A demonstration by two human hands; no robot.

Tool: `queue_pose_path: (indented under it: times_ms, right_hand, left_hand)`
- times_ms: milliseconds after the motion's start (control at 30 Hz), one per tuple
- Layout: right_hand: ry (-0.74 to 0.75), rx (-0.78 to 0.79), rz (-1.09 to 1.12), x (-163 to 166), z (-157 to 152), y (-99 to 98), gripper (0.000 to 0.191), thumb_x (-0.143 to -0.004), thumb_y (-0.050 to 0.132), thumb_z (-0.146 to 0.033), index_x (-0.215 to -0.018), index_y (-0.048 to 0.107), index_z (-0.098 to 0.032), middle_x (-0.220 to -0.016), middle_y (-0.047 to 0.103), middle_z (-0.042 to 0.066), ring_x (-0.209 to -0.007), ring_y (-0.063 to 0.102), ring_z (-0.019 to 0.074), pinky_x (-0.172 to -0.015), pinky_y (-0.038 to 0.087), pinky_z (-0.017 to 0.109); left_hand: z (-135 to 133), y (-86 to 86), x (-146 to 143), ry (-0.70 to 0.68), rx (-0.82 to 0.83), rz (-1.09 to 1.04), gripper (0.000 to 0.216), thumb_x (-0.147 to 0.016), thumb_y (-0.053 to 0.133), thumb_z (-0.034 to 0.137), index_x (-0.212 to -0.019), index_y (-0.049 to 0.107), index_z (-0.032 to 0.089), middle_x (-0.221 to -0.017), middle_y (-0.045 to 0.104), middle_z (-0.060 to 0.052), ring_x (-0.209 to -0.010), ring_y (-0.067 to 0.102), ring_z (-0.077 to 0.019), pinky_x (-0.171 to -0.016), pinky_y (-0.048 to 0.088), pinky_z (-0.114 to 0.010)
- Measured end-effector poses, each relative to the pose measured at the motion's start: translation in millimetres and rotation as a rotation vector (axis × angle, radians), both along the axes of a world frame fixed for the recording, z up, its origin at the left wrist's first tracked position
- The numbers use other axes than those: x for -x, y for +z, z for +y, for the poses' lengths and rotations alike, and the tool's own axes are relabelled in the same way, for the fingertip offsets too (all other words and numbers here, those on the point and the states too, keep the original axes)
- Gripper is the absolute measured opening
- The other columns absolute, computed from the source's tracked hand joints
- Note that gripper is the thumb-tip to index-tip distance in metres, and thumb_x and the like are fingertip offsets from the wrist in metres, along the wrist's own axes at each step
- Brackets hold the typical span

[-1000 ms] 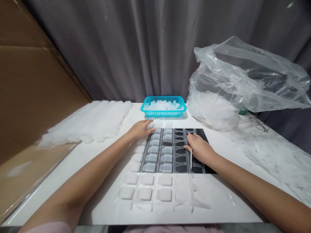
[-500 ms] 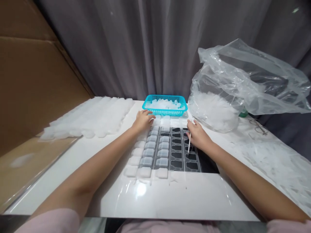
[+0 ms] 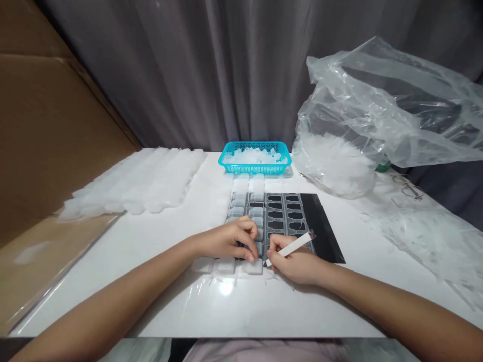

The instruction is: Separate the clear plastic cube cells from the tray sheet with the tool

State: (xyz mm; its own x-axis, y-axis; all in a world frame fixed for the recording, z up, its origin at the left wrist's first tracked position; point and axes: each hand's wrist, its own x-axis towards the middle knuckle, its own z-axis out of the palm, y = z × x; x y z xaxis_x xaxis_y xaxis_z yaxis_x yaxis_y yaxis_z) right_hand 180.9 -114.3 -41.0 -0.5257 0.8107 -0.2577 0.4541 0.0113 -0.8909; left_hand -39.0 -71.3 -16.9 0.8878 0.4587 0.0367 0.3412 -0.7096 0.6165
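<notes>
My right hand (image 3: 292,259) is closed around a white stick-shaped tool (image 3: 296,245), held slanted like a pen. The tool's lower tip is at the near edge of a clear moulded sheet (image 3: 265,226), whose cut-out-shaped cells lie over a black sheet (image 3: 324,231). Beside it, my left hand (image 3: 230,240) has bent fingers apart, with the tips at a pale white block (image 3: 252,267) in the nearest row. Pale, translucent pieces fill the left columns of cells; the two right columns show black through them. My hands cover some of the near cells.
Behind the sheet is a blue basket (image 3: 254,169) of white pieces. A clear bag (image 3: 335,166) of white pieces stands back right, with scattered clear scraps (image 3: 426,241) nearer. Stacked white sheets (image 3: 139,181) lie left, beside cardboard (image 3: 49,130). Scissors (image 3: 407,187) lie far right.
Both hands have come from the far end of the moulded sheet to its near edge and closer together. The white tool now points down-left in my right hand.
</notes>
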Motion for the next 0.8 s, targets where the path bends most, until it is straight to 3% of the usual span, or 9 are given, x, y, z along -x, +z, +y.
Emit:
queue_pose_path:
  times_ms: [167,333,400,467,567,633,700,733,800]
  right_hand:
    - [0.014,-0.049,-0.054,1.2,-3.9,0.2,0.012,-0.080,0.045,-0.024,-0.070,0.045,-0.017,-0.063,0.055,-0.003,-0.056,0.045,0.0076,-0.049,0.029,0.019]
    - [0.033,-0.175,-0.158,5.6,-4.8,2.8,0.012,-0.078,0.045,-0.021,-0.068,0.042,-0.017,-0.058,0.045,-0.004,-0.056,0.038,0.0068,-0.050,0.022,0.020]
    - [0.043,-0.185,-0.182,6.4,-4.5,4.2,0.012,-0.077,0.044,-0.020,-0.067,0.039,-0.017,-0.058,0.043,-0.004,-0.054,0.036,0.0063,-0.050,0.019,0.021]
    - [0.057,-0.166,-0.191,6.1,-4.4,4.7,0.012,-0.077,0.044,-0.020,-0.067,0.038,-0.017,-0.059,0.041,-0.004,-0.054,0.034,0.0061,-0.049,0.016,0.022]
    - [0.079,-0.125,-0.177,4.5,-4.9,3.3,0.009,-0.076,0.044,-0.020,-0.069,0.039,-0.016,-0.062,0.043,-0.003,-0.054,0.033,0.0060,-0.048,0.014,0.022]
    - [0.088,-0.114,-0.171,3.3,-5.2,1.6,0.009,-0.077,0.043,-0.021,-0.070,0.040,-0.017,-0.064,0.046,-0.002,-0.055,0.035,0.0062,-0.047,0.015,0.022]
    - [0.091,-0.121,-0.179,2.3,-5.0,0.5,0.009,-0.078,0.042,-0.022,-0.071,0.041,-0.017,-0.066,0.048,-0.002,-0.056,0.037,0.0065,-0.047,0.016,0.021]
    - [0.089,-0.126,-0.188,2.0,-4.6,0.4,0.009,-0.079,0.042,-0.022,-0.071,0.042,-0.017,-0.067,0.049,-0.002,-0.056,0.039,0.0068,-0.047,0.018,0.021]
    - [0.091,-0.118,-0.193,1.5,-3.7,0.9,0.010,-0.079,0.042,-0.022,-0.072,0.045,-0.017,-0.067,0.052,-0.001,-0.058,0.043,0.0074,-0.048,0.023,0.019]
  left_hand:
    - [-6.0,2.4,-0.3,-0.007,-0.064,-0.027,0.020,-0.084,0.061,0.038,-0.088,0.075,0.025,-0.082,0.049,-0.004,-0.085,0.046,-0.0164,-0.078,0.039,-0.026]
    - [-20.4,7.0,-11.3,-0.042,-0.208,0.093,0.018,-0.087,0.057,0.034,-0.097,0.071,0.029,-0.089,0.053,-0.006,-0.084,0.043,-0.0181,-0.078,0.037,-0.031]
    - [-22.8,12.4,-11.8,-0.038,-0.234,0.130,0.016,-0.088,0.055,0.032,-0.091,0.071,0.028,-0.094,0.053,-0.006,-0.085,0.043,-0.0186,-0.077,0.037,-0.031]
    - [-18.9,22.9,-3.4,-0.049,-0.175,0.128,0.018,-0.088,0.054,0.029,-0.081,0.070,0.024,-0.095,0.051,-0.007,-0.088,0.044,-0.0191,-0.077,0.039,-0.031]
    - [0.4,43.9,27.1,-0.059,0.069,0.012,0.019,-0.084,0.060,0.032,-0.070,0.067,0.020,-0.087,0.049,-0.007,-0.093,0.047,-0.0205,-0.081,0.044,-0.031]
    - [15.8,53.8,49.0,0.112,0.168,-0.314,0.033,-0.074,0.070,0.043,-0.054,0.060,0.019,-0.082,0.048,-0.005,-0.083,0.049,-0.0187,-0.078,0.046,-0.033]
    - [24.9,55.5,59.0,0.408,0.167,-0.801,0.043,-0.062,0.076,0.052,-0.050,0.052,0.018,-0.081,0.045,-0.003,-0.075,0.046,-0.0155,-0.072,0.047,-0.032]
    - [25.2,53.2,57.4,0.545,0.171,-0.923,0.042,-0.058,0.079,0.050,-0.051,0.052,0.018,-0.083,0.045,-0.002,-0.074,0.046,-0.0146,-0.072,0.046,-0.031]
    - [17.2,43.9,41.4,0.749,0.211,-0.927,0.035,-0.057,0.081,0.042,-0.057,0.056,0.018,-0.089,0.044,-0.002,-0.079,0.046,-0.0144,-0.074,0.044,-0.030]
